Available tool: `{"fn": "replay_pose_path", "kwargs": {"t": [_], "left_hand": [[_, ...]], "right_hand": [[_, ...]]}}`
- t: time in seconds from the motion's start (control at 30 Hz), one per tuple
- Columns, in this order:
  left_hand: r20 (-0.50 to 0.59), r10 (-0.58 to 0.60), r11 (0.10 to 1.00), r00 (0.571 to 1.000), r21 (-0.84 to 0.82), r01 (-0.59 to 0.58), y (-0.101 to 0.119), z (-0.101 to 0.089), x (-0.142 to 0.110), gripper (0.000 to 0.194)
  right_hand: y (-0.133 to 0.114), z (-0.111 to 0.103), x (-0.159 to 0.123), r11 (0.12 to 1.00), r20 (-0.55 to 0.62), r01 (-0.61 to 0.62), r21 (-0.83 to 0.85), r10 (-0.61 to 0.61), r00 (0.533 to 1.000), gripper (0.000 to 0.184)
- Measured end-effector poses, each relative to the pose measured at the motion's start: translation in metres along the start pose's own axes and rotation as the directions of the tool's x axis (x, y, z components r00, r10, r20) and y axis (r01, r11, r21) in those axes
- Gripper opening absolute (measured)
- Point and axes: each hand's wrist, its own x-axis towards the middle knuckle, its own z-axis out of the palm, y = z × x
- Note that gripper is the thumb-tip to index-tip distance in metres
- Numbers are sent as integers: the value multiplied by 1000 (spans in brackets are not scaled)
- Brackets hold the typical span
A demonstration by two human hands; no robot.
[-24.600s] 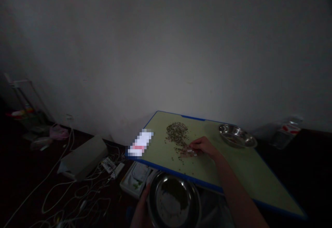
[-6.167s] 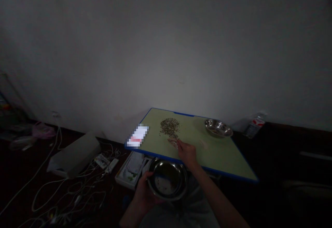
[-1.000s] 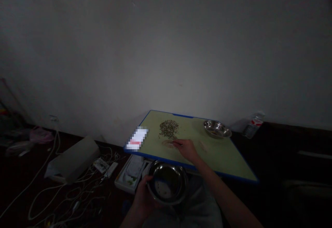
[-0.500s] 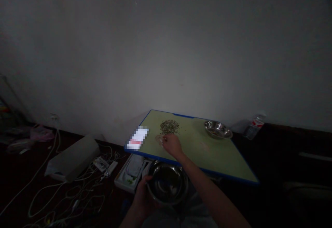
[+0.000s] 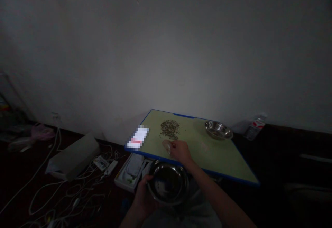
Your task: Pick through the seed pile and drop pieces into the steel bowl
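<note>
My left hand point(image 5: 145, 193) grips the left rim of a shiny metal bowl point(image 5: 183, 190), held below the near edge of a pale green tabletop point(image 5: 207, 159) with a blue rim. The bowl's inside is dark, and I cannot tell what it contains. Over the table's near side, the fingers of my right hand point(image 5: 181, 151) are closed on a pale, see-through rounded piece point(image 5: 166, 145), too dim to name exactly. Just beyond it, a loose pile of small dark and light grains point(image 5: 169, 127) is spread on the tabletop.
A second metal bowl point(image 5: 219, 130) stands at the table's right. A phone point(image 5: 138, 138) with a bright, blurred screen lies at the left edge. To the right is a bottle point(image 5: 255, 127). Cables, a grey box point(image 5: 74, 155) and a white tray point(image 5: 127, 181) are on the left.
My right hand has moved right and toward me with the pale see-through piece. Some grains now trail nearer to me from the pile. My left hand and its bowl stay nearly still.
</note>
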Motion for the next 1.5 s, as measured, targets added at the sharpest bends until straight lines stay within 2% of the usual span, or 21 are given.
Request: {"fn": "replay_pose_path", "kwargs": {"t": [0.17,0.33,0.6,0.77,0.97,1.07,1.3,1.4,1.5], "left_hand": [[-6,-4,1000,1000,5,4,0,1,-2,21],[-9,-5,1000,1000,14,5,0,5,-5,23],[-43,18,1000,999,16,-18,-1,8,-7,18],[-65,25,999,998,27,-23,-1,12,-9,16],[-63,0,1000,998,23,1,0,10,-8,17],[-58,-7,1000,998,24,8,1,10,-7,19],[-35,-10,1000,999,16,11,1,8,-7,27],[-44,-12,1000,999,15,13,1,4,-4,29],[-52,-12,1000,999,19,13,2,3,-3,29]], "right_hand": [[22,-15,-11,1000,37,-12,13,12,999,23],[48,-28,-23,999,36,-35,-1,35,999,29],[86,-39,-35,996,71,-39,80,33,997,30],[103,-45,-39,993,63,-104,56,100,993,31],[121,-56,-40,992,100,-127,7,126,987,33],[130,-58,-41,987,71,-160,-2,159,985,35],[147,-63,-40,979,6,-197,-58,197,980,32],[146,-61,-36,977,-27,-210,32,211,977,33],[130,-52,-32,964,-65,-199,176,213,975,36]]}}
